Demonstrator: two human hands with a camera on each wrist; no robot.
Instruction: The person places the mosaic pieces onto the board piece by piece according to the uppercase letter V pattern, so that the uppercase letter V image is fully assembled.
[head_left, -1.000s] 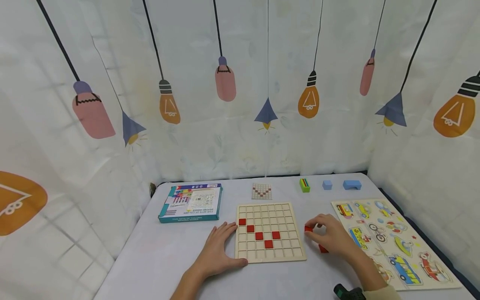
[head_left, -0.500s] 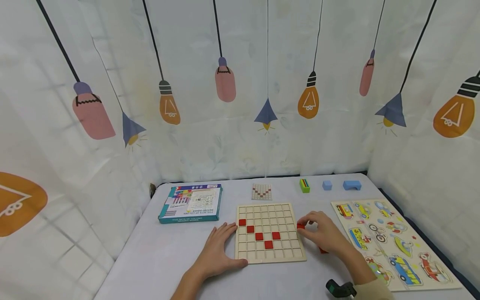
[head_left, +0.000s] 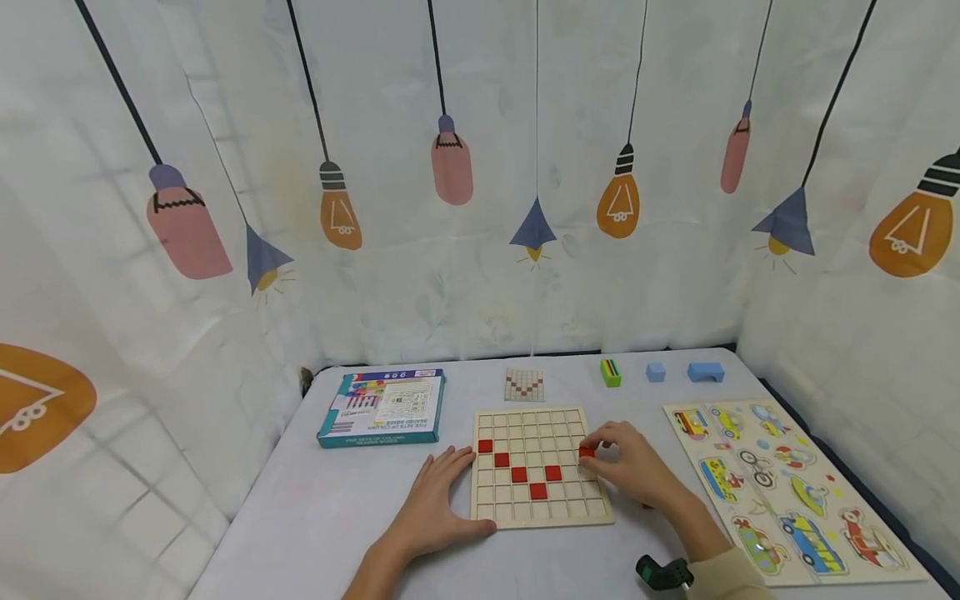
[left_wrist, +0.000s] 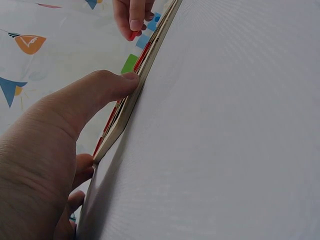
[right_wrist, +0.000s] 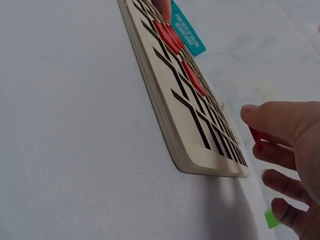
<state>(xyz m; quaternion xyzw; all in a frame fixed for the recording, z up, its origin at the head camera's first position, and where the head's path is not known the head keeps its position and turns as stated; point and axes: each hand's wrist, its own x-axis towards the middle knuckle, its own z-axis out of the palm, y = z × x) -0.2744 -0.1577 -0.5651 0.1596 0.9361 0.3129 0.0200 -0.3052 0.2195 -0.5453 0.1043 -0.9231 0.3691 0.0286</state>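
A wooden grid board lies flat in the middle of the table, with several red square tiles set in its cells. My left hand spreads its fingers along the board's left edge, and its thumb presses the near left corner. Between thumb and fingertips my right hand pinches another red tile, just over the board's right edge in the head view. That tile is held on edge, apart from the board, in the right wrist view. A loose red piece shows partly beneath the right hand.
Behind the board lies a small pattern card. A teal-edged box is at the back left. Along the back right stand a green block and blue blocks. A picture puzzle board covers the right side.
My right hand has moved left with the red tile, from beside the board to over its right edge. The left hand has stayed in place.
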